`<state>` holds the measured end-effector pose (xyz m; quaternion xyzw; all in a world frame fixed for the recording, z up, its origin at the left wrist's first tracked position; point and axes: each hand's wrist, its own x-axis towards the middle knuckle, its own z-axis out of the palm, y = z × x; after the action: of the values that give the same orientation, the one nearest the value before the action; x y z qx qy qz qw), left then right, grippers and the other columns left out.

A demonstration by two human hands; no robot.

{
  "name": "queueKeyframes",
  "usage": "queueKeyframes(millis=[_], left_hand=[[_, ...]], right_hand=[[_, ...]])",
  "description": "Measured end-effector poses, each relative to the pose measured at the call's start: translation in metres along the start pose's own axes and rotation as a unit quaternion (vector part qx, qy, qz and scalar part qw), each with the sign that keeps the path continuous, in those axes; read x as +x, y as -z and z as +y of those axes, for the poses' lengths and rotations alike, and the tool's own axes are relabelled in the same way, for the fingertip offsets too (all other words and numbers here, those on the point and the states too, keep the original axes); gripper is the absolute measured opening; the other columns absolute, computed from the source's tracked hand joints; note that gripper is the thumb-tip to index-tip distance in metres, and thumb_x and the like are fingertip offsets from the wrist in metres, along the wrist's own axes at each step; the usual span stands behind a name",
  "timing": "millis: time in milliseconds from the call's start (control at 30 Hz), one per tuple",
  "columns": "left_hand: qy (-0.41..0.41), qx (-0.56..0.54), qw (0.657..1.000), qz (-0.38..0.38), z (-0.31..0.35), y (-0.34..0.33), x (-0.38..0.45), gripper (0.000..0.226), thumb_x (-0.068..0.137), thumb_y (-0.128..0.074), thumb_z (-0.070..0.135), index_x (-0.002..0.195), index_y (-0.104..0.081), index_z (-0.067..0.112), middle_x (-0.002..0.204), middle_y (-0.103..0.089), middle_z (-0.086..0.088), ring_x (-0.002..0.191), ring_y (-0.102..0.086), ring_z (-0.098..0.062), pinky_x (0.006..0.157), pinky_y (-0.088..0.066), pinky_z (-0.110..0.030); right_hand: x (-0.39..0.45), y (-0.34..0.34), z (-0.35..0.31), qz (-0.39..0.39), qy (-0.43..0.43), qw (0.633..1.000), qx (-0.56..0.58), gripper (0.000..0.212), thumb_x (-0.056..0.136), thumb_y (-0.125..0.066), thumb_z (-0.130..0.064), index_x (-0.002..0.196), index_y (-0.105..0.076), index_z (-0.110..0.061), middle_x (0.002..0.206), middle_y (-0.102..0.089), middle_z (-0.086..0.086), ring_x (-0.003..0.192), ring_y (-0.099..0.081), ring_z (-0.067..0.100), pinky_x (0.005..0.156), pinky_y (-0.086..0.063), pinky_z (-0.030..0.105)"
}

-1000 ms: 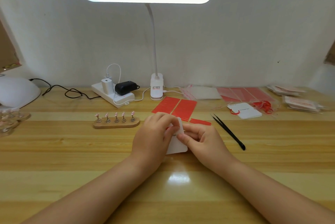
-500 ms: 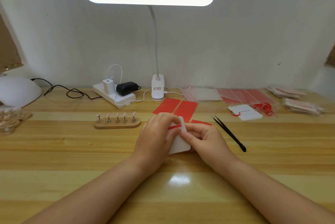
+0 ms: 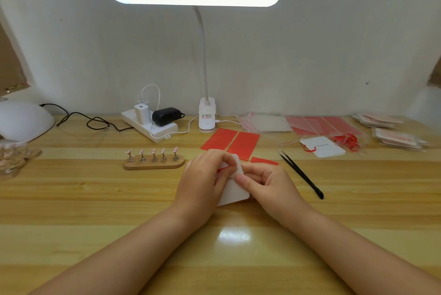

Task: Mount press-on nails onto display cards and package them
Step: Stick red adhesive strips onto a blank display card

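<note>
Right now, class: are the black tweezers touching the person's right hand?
Apart. The head view shows bare wooden table between the black tweezers and the right hand, which holds the white card.

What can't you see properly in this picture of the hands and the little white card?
- Left part of the white card, head view: hidden behind the left hand.
- Red strip: only a sliver shows between the fingers; whether it is stuck down is unclear.
- Print on the card: too small to read.
- Nails on the wooden stand: too small for their pattern.
- White dome, far left: cut off by the picture's edge.
- Right hand: fingertips curl inward, hiding their grip.
</note>
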<state>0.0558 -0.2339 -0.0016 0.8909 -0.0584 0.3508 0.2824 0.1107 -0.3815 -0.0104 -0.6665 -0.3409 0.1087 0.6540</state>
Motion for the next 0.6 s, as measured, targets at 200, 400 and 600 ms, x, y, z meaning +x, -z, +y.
queueKeyframes(millis=[200,400,600], left_hand=[[-0.015,0.033,0.999,0.017,0.0016,0.0005,-0.0003,0.003,0.083,-0.059,0.021,0.085,-0.061,0.019,0.086,-0.061,0.014,0.081,-0.058,-0.013,0.075,-0.033,-0.027],[-0.054,0.091,0.994,0.002,0.0046,0.0025,0.0022,0.02,0.087,-0.045,0.028,0.081,-0.059,0.015,0.086,-0.062,0.004,0.078,-0.06,-0.02,0.069,-0.035,-0.031],[-0.069,0.112,0.991,0.007,0.0067,0.0008,0.0015,0.02,0.084,-0.041,0.024,0.077,-0.055,0.011,0.086,-0.061,-0.001,0.077,-0.061,-0.023,0.069,-0.027,-0.027]], right_hand=[[-0.0004,0.0,-0.0001,0.007,-0.005,1.0,0.001,0.022,0.091,-0.061,-0.007,0.109,-0.07,-0.018,0.095,-0.075,-0.002,0.093,-0.071,0.012,0.079,-0.053,0.02],[-0.0005,-0.0009,-0.0005,0.007,-0.003,1.0,-0.006,0.022,0.091,-0.061,-0.006,0.109,-0.07,-0.015,0.096,-0.075,0.0,0.095,-0.07,0.013,0.083,-0.053,0.022],[-0.002,-0.0029,-0.0053,0.006,-0.009,1.0,0.006,0.019,0.091,-0.061,-0.009,0.106,-0.071,-0.016,0.093,-0.076,0.002,0.092,-0.071,0.014,0.078,-0.053,0.019]])
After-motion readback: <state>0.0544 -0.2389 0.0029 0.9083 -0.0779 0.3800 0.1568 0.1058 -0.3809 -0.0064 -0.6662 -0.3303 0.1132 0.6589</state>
